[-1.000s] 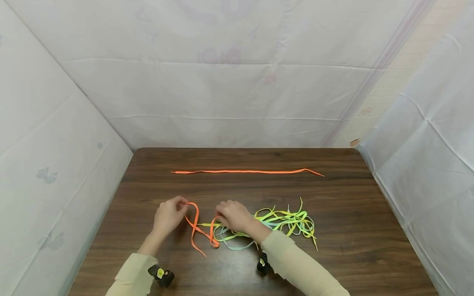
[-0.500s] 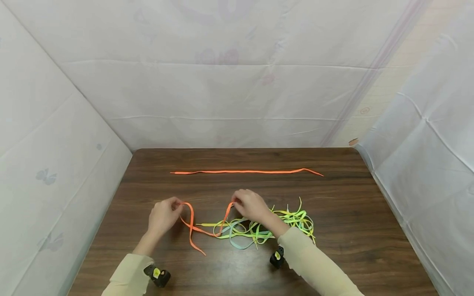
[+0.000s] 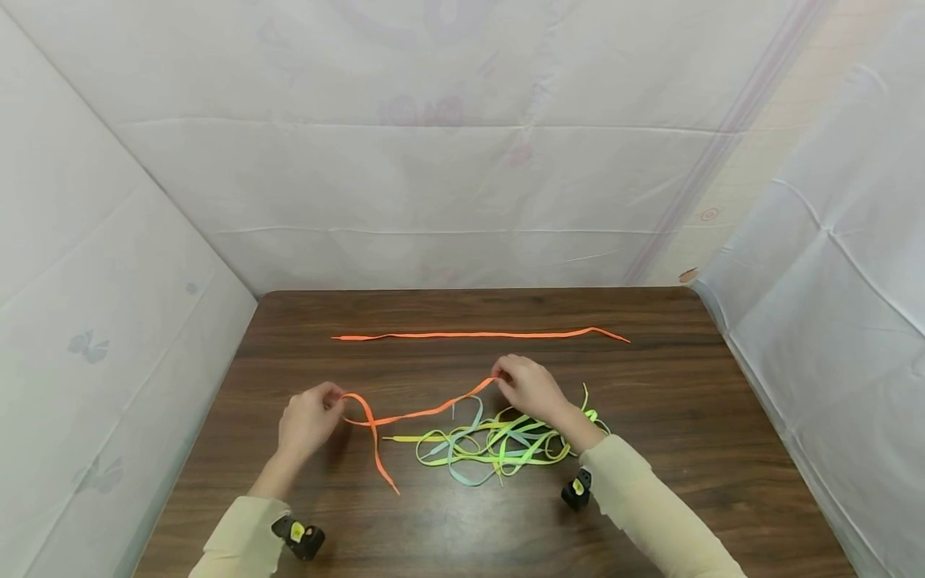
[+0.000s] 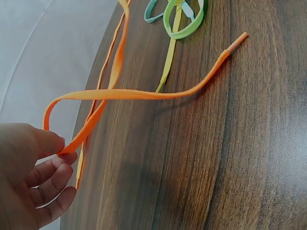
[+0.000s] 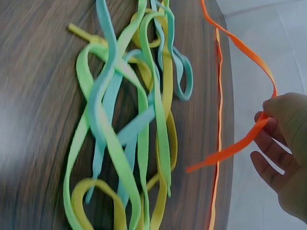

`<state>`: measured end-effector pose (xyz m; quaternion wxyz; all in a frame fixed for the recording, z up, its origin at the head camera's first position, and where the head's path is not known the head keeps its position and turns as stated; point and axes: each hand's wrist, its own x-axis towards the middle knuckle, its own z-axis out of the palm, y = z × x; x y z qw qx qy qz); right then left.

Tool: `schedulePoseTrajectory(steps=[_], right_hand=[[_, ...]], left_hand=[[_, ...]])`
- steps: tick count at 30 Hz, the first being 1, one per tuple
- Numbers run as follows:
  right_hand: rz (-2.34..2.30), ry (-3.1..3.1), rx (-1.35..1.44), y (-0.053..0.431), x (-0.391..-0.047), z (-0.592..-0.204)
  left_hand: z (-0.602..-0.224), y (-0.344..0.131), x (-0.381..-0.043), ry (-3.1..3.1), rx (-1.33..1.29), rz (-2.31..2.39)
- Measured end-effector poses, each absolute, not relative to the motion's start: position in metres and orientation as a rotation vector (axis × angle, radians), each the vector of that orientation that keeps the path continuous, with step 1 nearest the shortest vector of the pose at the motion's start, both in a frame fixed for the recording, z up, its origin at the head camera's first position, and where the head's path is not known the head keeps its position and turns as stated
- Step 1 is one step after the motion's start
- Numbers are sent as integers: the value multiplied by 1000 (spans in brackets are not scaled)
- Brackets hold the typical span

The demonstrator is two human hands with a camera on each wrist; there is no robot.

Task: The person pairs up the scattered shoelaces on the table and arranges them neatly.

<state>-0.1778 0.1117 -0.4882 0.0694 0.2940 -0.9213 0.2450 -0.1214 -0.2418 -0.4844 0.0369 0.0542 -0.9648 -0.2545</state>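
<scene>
My left hand (image 3: 307, 421) pinches an orange shoelace (image 3: 415, 414) between thumb and fingertips. From that pinch a tail loops over and droops towards the table, crossing the lace's middle stretch, as the left wrist view shows with the lace (image 4: 129, 94). My right hand (image 3: 531, 389) pinches the same lace near its other end, and a short tip hangs free below the thumb in the right wrist view. The stretch between the hands sags slightly. Below and beside the right hand lies a tangled pile of yellow, lime and pale blue shoelaces (image 5: 84, 79).
A second orange shoelace (image 3: 470, 335) lies nearly straight across the back of the dark wooden table (image 3: 686, 498). White cloth walls (image 3: 405, 201) enclose the table at the back and sides. A black wrist camera (image 3: 299, 539) sits on the left sleeve.
My right hand has moved right and away from me, drawing the orange lace off the pile and stretching it out. My left hand has shifted slightly left. The far orange lace stays put.
</scene>
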Motion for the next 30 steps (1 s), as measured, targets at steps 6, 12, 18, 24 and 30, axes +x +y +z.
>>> schedulePoseTrajectory(steps=[6, 12, 18, 24, 30], right_hand=[[736, -2812, 830, 132, -186, -491], [716, -2825, 772, 150, -190, -491], [673, -2838, 770, 162, -190, -491], [654, -2838, 766, 174, -191, -491], [608, -2839, 749, 188, -193, -490]], left_hand=[[-483, -244, -123, -2980, 197, -781], [-482, -246, -126, -2983, 213, -763], [-477, -245, -129, -2985, 239, -755], [-474, -245, -132, -3003, 255, -735], [-474, -246, -133, -3003, 258, -731]])
